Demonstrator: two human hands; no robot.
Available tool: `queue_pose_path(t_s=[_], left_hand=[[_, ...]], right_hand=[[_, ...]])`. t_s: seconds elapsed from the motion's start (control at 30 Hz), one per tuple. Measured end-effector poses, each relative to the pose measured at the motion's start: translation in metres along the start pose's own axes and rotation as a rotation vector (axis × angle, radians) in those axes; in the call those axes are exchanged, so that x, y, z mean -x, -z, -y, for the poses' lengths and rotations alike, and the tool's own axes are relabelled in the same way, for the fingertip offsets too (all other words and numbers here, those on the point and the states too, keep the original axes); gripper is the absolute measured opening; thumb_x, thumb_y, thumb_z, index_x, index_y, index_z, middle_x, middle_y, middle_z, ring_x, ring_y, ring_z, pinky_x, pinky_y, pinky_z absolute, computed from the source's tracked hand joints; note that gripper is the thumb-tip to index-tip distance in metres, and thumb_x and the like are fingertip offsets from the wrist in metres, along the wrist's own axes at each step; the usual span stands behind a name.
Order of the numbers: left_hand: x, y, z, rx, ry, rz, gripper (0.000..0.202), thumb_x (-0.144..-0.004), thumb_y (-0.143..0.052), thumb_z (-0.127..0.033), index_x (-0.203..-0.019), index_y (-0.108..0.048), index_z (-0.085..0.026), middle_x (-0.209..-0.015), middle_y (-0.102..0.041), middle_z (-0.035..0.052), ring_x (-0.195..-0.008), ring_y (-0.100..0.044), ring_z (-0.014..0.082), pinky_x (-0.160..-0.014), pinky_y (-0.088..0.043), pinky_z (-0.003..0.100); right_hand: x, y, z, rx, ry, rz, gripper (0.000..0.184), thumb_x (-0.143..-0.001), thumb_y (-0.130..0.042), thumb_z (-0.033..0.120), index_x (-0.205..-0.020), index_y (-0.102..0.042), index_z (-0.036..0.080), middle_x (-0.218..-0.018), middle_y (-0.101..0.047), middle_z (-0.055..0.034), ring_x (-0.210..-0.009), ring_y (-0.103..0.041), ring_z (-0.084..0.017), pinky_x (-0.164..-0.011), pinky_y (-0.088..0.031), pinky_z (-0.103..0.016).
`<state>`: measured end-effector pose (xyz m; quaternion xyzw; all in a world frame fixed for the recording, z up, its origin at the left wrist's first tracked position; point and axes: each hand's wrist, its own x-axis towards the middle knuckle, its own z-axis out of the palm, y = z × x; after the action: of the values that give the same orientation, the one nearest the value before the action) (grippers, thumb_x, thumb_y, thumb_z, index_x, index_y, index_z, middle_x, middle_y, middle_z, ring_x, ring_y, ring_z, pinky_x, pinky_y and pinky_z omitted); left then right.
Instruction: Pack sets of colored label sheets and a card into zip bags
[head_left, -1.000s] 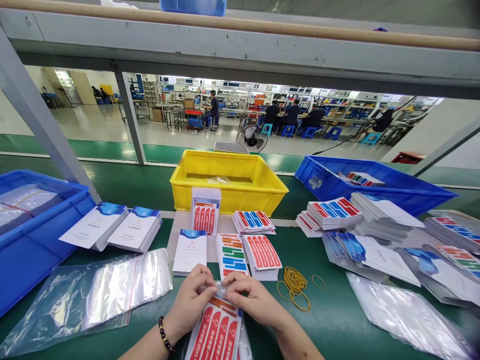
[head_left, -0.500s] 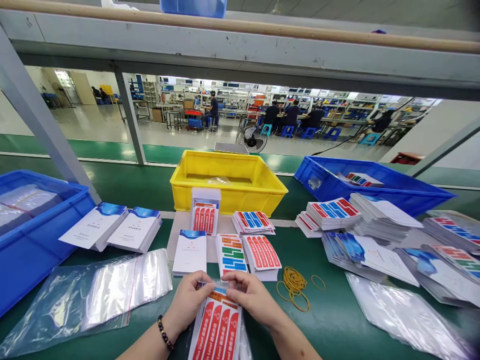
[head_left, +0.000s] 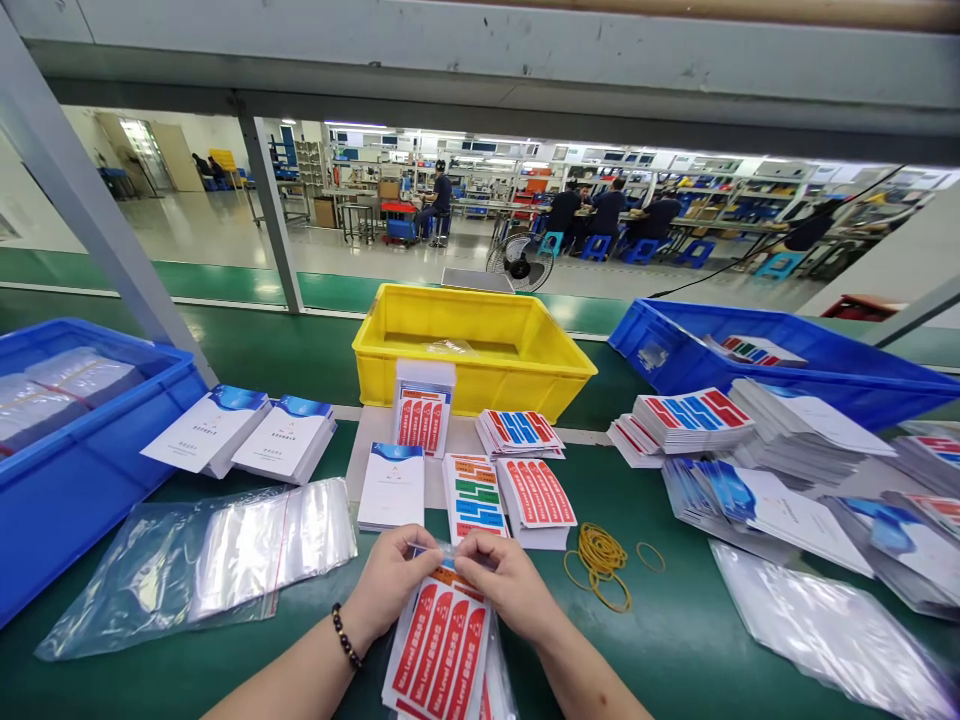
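My left hand (head_left: 394,580) and my right hand (head_left: 510,580) pinch the top edge of a clear plastic bag (head_left: 502,675), fingertips close together. Inside or against the bag lies a sheet of red label stickers (head_left: 439,650), with an orange strip showing above it. Just beyond my hands stand a stack of white-and-blue booklets (head_left: 391,495), a stack of multicoloured sticker sheets (head_left: 475,500) and a stack of red sticker sheets (head_left: 537,495). Whether the sheet is fully inside the bag I cannot tell.
Yellow rubber bands (head_left: 600,555) lie right of my hands. Clear bags (head_left: 255,550) lie at left, more bags (head_left: 832,620) at right. A yellow bin (head_left: 472,380) stands behind, flanked by a left blue bin (head_left: 90,450) and a right blue bin (head_left: 787,365). People sit far off.
The view has tilted down and turned slightly left, so the bench appears shifted right and up. My fingertips have come slightly closer together along the bag's top edge.
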<state>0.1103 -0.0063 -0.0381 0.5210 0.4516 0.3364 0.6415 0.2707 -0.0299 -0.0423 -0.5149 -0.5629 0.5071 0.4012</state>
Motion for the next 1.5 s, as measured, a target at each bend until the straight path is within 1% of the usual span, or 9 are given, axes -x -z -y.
queue_pose_path(t_s=[0.23, 0.4, 0.53, 0.67, 0.83, 0.93, 1.07, 1.2, 1.5], left_hand=[[0.001, -0.002, 0.001, -0.126, -0.057, 0.009, 0.014, -0.065, -0.058, -0.026, -0.058, -0.055, -0.015, -0.061, -0.056, 0.0007, -0.061, -0.050, 0.0142, -0.063, -0.038, 0.026], [0.001, -0.002, -0.001, -0.115, -0.039, 0.023, 0.015, -0.065, -0.059, -0.027, -0.057, -0.054, -0.015, -0.061, -0.056, 0.0006, -0.062, -0.050, 0.0141, -0.063, -0.038, 0.025], [-0.001, 0.003, -0.002, -0.004, -0.006, 0.072, 0.021, -0.066, -0.060, -0.034, -0.060, -0.051, -0.016, -0.059, -0.053, -0.0007, -0.058, -0.048, 0.0130, -0.058, -0.037, 0.024], [-0.003, 0.005, 0.002, 0.053, -0.039, 0.022, 0.027, -0.068, -0.058, -0.040, -0.059, -0.045, -0.017, -0.056, -0.046, -0.0041, -0.054, -0.040, 0.0102, -0.054, -0.033, 0.023], [-0.003, 0.000, 0.006, 0.049, -0.086, -0.043, 0.029, -0.066, -0.061, -0.040, -0.057, -0.045, -0.017, -0.056, -0.042, -0.0051, -0.055, -0.036, 0.0095, -0.056, -0.031, 0.022], [-0.002, 0.000, 0.002, 0.076, -0.060, -0.028, 0.029, -0.067, -0.059, -0.042, -0.060, -0.046, -0.017, -0.056, -0.045, -0.0044, -0.054, -0.039, 0.0099, -0.056, -0.033, 0.023], [0.001, 0.002, -0.006, 0.169, 0.036, 0.031, 0.030, -0.064, -0.064, -0.043, -0.063, -0.047, -0.018, -0.061, -0.055, -0.0012, -0.060, -0.052, 0.0143, -0.061, -0.040, 0.026], [0.004, 0.002, -0.009, 0.198, 0.048, 0.001, 0.031, -0.063, -0.064, -0.044, -0.062, -0.046, -0.019, -0.061, -0.058, -0.0008, -0.062, -0.056, 0.0163, -0.062, -0.042, 0.028], [0.002, -0.005, 0.000, -0.052, -0.047, 0.014, 0.015, -0.064, -0.060, -0.030, -0.061, -0.057, -0.015, -0.062, -0.058, 0.0010, -0.062, -0.052, 0.0149, -0.062, -0.041, 0.026]], right_hand=[[0.001, -0.009, -0.002, 0.049, 0.007, -0.020, 0.018, -0.071, -0.057, 0.029, -0.060, -0.053, 0.016, -0.059, -0.052, 0.0009, -0.056, -0.046, -0.012, -0.054, -0.037, -0.023], [0.002, -0.008, 0.002, 0.106, 0.047, -0.024, 0.020, -0.073, -0.056, 0.030, -0.058, -0.052, 0.017, -0.059, -0.053, 0.0006, -0.057, -0.047, -0.012, -0.054, -0.038, -0.023], [0.002, -0.001, 0.006, 0.094, 0.038, 0.000, 0.021, -0.074, -0.055, 0.033, -0.061, -0.052, 0.017, -0.060, -0.050, 0.0010, -0.057, -0.045, -0.012, -0.053, -0.037, -0.023], [0.003, 0.002, 0.008, 0.082, 0.036, 0.063, 0.021, -0.074, -0.054, 0.032, -0.060, -0.051, 0.017, -0.058, -0.049, 0.0019, -0.055, -0.043, -0.011, -0.054, -0.035, -0.024], [0.004, -0.003, 0.005, 0.049, 0.028, 0.123, 0.017, -0.071, -0.057, 0.029, -0.060, -0.053, 0.016, -0.059, -0.049, 0.0022, -0.055, -0.043, -0.011, -0.054, -0.034, -0.023], [0.002, -0.002, 0.004, -0.040, -0.011, 0.103, 0.022, -0.072, -0.058, 0.036, -0.063, -0.053, 0.016, -0.061, -0.051, 0.0019, -0.056, -0.044, -0.011, -0.056, -0.036, -0.024], [-0.001, 0.006, 0.005, -0.138, -0.064, 0.054, 0.030, -0.071, -0.061, 0.044, -0.064, -0.054, 0.016, -0.061, -0.051, 0.0020, -0.056, -0.045, -0.011, -0.057, -0.037, -0.024], [-0.001, 0.012, 0.007, -0.168, -0.093, 0.011, 0.033, -0.066, -0.065, 0.047, -0.064, -0.055, 0.016, -0.059, -0.053, 0.0017, -0.055, -0.047, -0.012, -0.056, -0.038, -0.025], [0.001, -0.002, 0.003, -0.059, -0.063, 0.039, 0.024, -0.070, -0.061, 0.036, -0.062, -0.055, 0.015, -0.058, -0.052, 0.0022, -0.053, -0.045, -0.011, -0.053, -0.035, -0.023]])
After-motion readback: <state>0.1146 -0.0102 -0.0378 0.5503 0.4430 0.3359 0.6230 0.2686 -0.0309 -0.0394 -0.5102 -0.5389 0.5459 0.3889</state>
